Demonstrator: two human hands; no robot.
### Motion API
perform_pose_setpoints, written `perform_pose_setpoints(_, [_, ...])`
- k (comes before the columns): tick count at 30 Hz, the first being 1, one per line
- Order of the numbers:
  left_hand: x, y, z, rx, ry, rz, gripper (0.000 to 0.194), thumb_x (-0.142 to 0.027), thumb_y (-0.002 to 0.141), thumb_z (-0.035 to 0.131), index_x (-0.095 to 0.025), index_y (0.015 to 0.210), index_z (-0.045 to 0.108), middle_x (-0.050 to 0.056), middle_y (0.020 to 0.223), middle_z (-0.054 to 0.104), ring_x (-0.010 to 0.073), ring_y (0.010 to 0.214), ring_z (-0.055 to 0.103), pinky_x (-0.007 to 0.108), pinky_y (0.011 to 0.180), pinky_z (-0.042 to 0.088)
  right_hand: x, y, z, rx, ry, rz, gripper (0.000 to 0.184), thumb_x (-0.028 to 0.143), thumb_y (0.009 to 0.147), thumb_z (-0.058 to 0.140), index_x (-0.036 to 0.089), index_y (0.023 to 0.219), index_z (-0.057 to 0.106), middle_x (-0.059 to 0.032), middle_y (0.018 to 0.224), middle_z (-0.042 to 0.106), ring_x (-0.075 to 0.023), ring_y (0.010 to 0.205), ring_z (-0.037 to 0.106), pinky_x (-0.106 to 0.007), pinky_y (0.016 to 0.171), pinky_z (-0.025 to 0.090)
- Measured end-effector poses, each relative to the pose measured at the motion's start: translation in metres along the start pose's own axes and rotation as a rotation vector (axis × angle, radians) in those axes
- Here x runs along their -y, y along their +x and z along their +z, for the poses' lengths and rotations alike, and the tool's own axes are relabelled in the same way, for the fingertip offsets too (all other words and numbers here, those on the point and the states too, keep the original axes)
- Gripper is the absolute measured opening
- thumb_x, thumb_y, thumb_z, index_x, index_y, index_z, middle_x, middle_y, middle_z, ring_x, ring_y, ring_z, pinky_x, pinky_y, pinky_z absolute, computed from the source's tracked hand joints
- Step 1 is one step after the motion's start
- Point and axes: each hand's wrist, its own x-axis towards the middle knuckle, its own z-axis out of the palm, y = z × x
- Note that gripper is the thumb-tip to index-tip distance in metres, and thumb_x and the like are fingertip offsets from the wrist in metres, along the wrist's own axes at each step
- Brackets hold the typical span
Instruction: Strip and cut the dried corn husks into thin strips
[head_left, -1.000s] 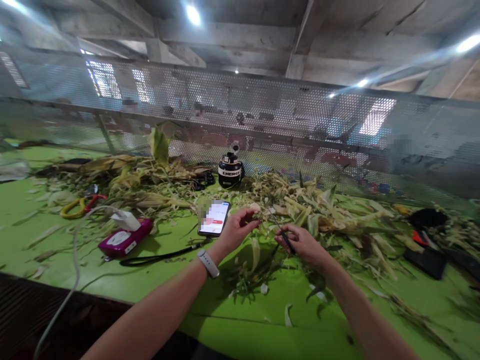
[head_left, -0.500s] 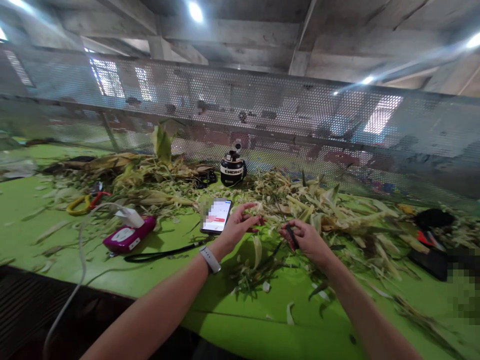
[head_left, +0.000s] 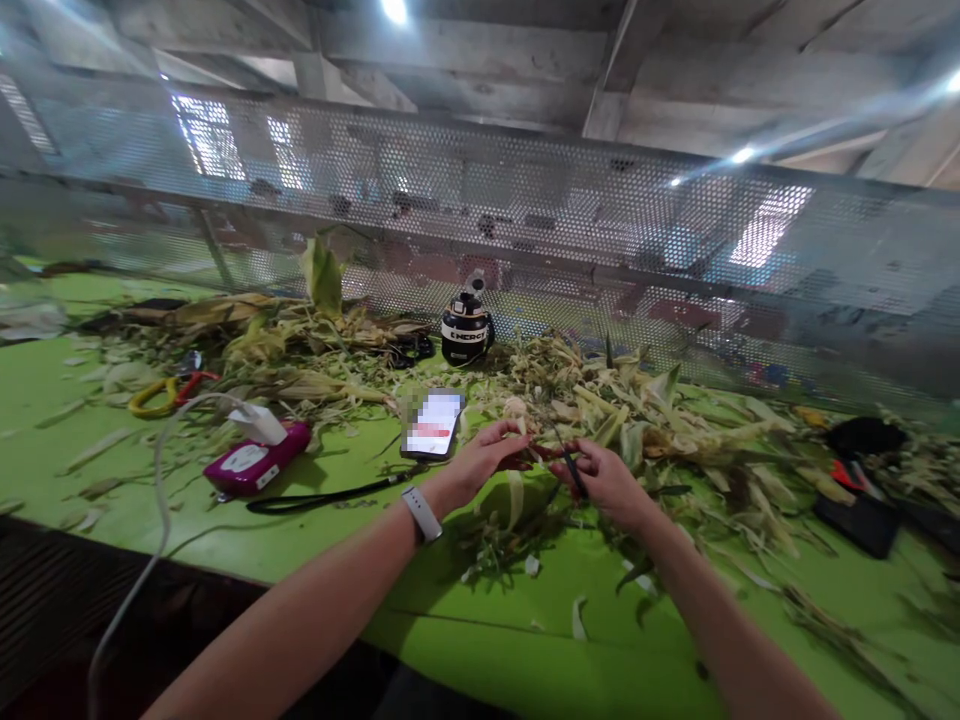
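Note:
My left hand (head_left: pixel 487 458), with a white wristband (head_left: pixel 421 513) on the wrist, pinches a small reddish piece at the edge of a heap of corn husks and leaves (head_left: pixel 637 420). Close to it on the right, my right hand (head_left: pixel 609 478) is closed round a thin dark tool (head_left: pixel 570 462) whose tip points up and away. The two hands nearly touch above a strip of pale leaf (head_left: pixel 514 498) on the green table (head_left: pixel 480 640).
A phone (head_left: pixel 434 423) with a lit screen lies left of my left hand. A magenta box (head_left: pixel 255 460) with a white cable, a black strap (head_left: pixel 322 495), yellow-handled scissors (head_left: pixel 161 393), a black-and-white bottle (head_left: pixel 465 335) and a perforated metal fence (head_left: pixel 525 230) are around. Dark objects (head_left: pixel 859 515) lie at right.
My hands have drawn closer together, almost meeting. The right hand with the dark tool shifted left toward the left hand's pinch. The camera tilted slightly.

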Motion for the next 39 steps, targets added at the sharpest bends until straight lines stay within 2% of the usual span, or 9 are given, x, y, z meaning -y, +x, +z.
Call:
perform_pose_setpoints(3, [0.002, 0.005, -0.004, -0.068, 0.002, 0.05, 0.032, -0.036, 0.059, 0.078, -0.016, 0.075, 0.06, 0.001, 0.075, 0.066, 0.0108, 0.071, 0.058, 0.023, 0.068, 0.044, 0.006, -0.001, 0.001, -0.052, -0.002, 0.0, 0.046, 0.047, 0.059, 0.073, 0.016, 0.086, 0.053, 0.0076, 0.051, 0.047, -0.0069, 0.046, 0.037, -0.02, 0.046, 0.031])
perform_pose_setpoints(6, [0.001, 0.009, -0.008, -0.238, -0.005, 0.107, 0.031, -0.034, 0.056, 0.08, -0.016, 0.072, 0.061, -0.002, 0.069, 0.063, 0.0072, 0.062, 0.054, 0.019, 0.059, 0.041, 0.008, -0.002, 0.001, -0.06, -0.009, -0.016, 0.048, 0.05, 0.061, 0.071, 0.016, 0.089, 0.053, 0.0058, 0.052, 0.05, -0.0093, 0.047, 0.043, -0.023, 0.048, 0.037])
perform_pose_setpoints(10, [-0.005, 0.011, -0.011, -0.386, -0.098, 0.081, 0.031, -0.026, 0.053, 0.082, -0.015, 0.071, 0.061, -0.004, 0.064, 0.06, 0.0045, 0.053, 0.051, 0.018, 0.051, 0.038, 0.006, -0.003, 0.002, -0.025, -0.048, -0.043, 0.046, 0.053, 0.065, 0.067, 0.017, 0.091, 0.053, 0.0056, 0.053, 0.048, -0.0108, 0.048, 0.045, -0.024, 0.049, 0.039])
perform_pose_setpoints(15, [-0.009, 0.008, -0.006, -0.349, -0.314, 0.022, 0.031, -0.018, 0.054, 0.082, -0.015, 0.067, 0.054, -0.003, 0.066, 0.062, 0.007, 0.061, 0.06, 0.02, 0.064, 0.05, 0.007, -0.006, 0.003, 0.013, -0.078, -0.034, 0.045, 0.051, 0.068, 0.065, 0.017, 0.094, 0.052, 0.0046, 0.059, 0.049, -0.0108, 0.053, 0.044, -0.023, 0.05, 0.04])
perform_pose_setpoints(19, [-0.009, 0.008, -0.004, -0.372, -0.367, -0.013, 0.03, -0.016, 0.054, 0.082, -0.015, 0.064, 0.053, -0.002, 0.066, 0.063, 0.0084, 0.062, 0.062, 0.019, 0.062, 0.051, 0.008, -0.007, 0.003, 0.016, -0.145, -0.056, 0.043, 0.051, 0.069, 0.063, 0.017, 0.094, 0.053, 0.0033, 0.062, 0.049, -0.0115, 0.056, 0.044, -0.023, 0.052, 0.039])
perform_pose_setpoints(24, [-0.01, 0.008, -0.004, -0.361, -0.368, 0.053, 0.032, -0.02, 0.051, 0.083, -0.014, 0.062, 0.053, -0.005, 0.059, 0.058, 0.0045, 0.053, 0.055, 0.017, 0.056, 0.048, 0.006, -0.006, 0.003, 0.045, -0.262, -0.089, 0.037, 0.05, 0.073, 0.059, 0.018, 0.091, 0.054, 0.0031, 0.063, 0.047, -0.0115, 0.056, 0.042, -0.023, 0.052, 0.033])
perform_pose_setpoints(29, [-0.01, 0.006, -0.003, -0.359, -0.355, 0.078, 0.034, -0.021, 0.049, 0.084, -0.015, 0.064, 0.055, -0.004, 0.067, 0.061, 0.0054, 0.06, 0.058, 0.017, 0.057, 0.048, 0.005, -0.006, 0.003, 0.044, -0.315, -0.093, 0.032, 0.046, 0.072, 0.061, 0.019, 0.088, 0.054, 0.0049, 0.06, 0.043, -0.0107, 0.054, 0.038, -0.022, 0.051, 0.029])
perform_pose_setpoints(34, [-0.007, 0.004, -0.001, -0.294, -0.279, 0.085, 0.035, -0.026, 0.05, 0.084, -0.015, 0.068, 0.057, -0.002, 0.071, 0.062, 0.006, 0.061, 0.058, 0.017, 0.058, 0.05, 0.002, -0.004, 0.002, 0.055, -0.329, -0.081, 0.032, 0.047, 0.071, 0.061, 0.02, 0.087, 0.054, 0.0063, 0.056, 0.036, -0.0105, 0.051, 0.034, -0.022, 0.049, 0.027])
perform_pose_setpoints(39, [-0.009, 0.001, 0.001, -0.293, -0.249, 0.065, 0.034, -0.026, 0.051, 0.084, -0.015, 0.069, 0.057, -0.002, 0.072, 0.063, 0.0066, 0.063, 0.059, 0.018, 0.059, 0.05, 0.001, -0.004, 0.002, 0.031, -0.317, -0.097, 0.03, 0.046, 0.071, 0.061, 0.02, 0.084, 0.054, 0.0056, 0.056, 0.04, -0.0102, 0.05, 0.034, -0.022, 0.048, 0.029])
